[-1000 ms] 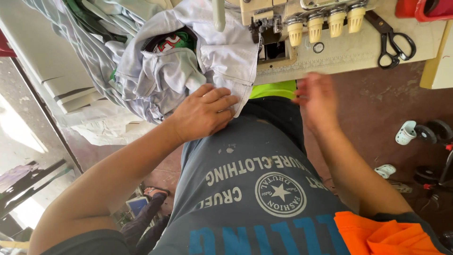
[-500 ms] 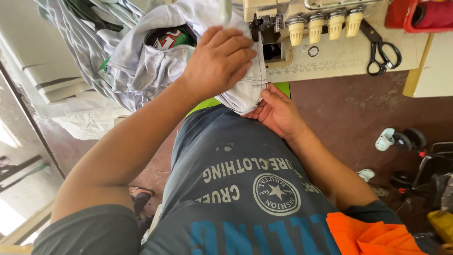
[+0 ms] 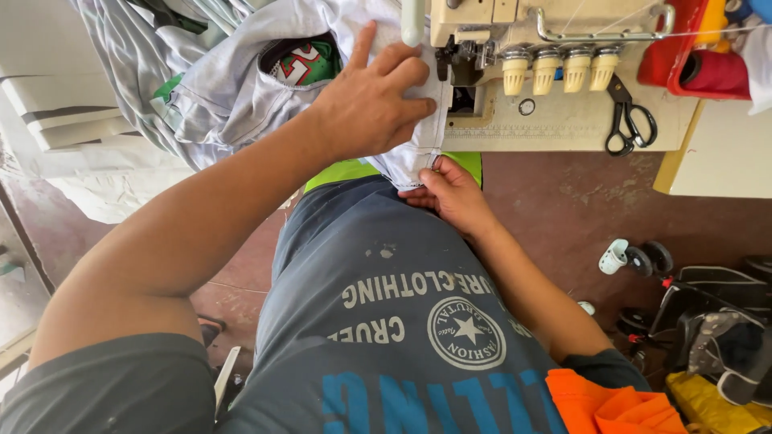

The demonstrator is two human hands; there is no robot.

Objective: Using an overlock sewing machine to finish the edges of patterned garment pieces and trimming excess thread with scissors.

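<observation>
A pale grey-white garment [image 3: 233,88] lies bunched on the sewing table, with a green and red patch showing inside a fold. My left hand [image 3: 371,98] presses flat on the cloth, fingers spread, just left of the sewing machine's needle area [image 3: 462,68]. My right hand [image 3: 450,189] is below the table edge, pinching the hanging hem of the same garment. The cream sewing machine [image 3: 523,32] sits at the top with several tension knobs [image 3: 555,71].
Black scissors [image 3: 627,120] lie on the machine bed at right. A red tray [image 3: 691,56] stands at the top right. A white panel [image 3: 56,96] is at left. A dark bag and small items [image 3: 708,321] sit on the brown floor at right.
My left hand has moved up onto the cloth toward the machine. My right hand came in from the right and took hold of the garment's lower edge.
</observation>
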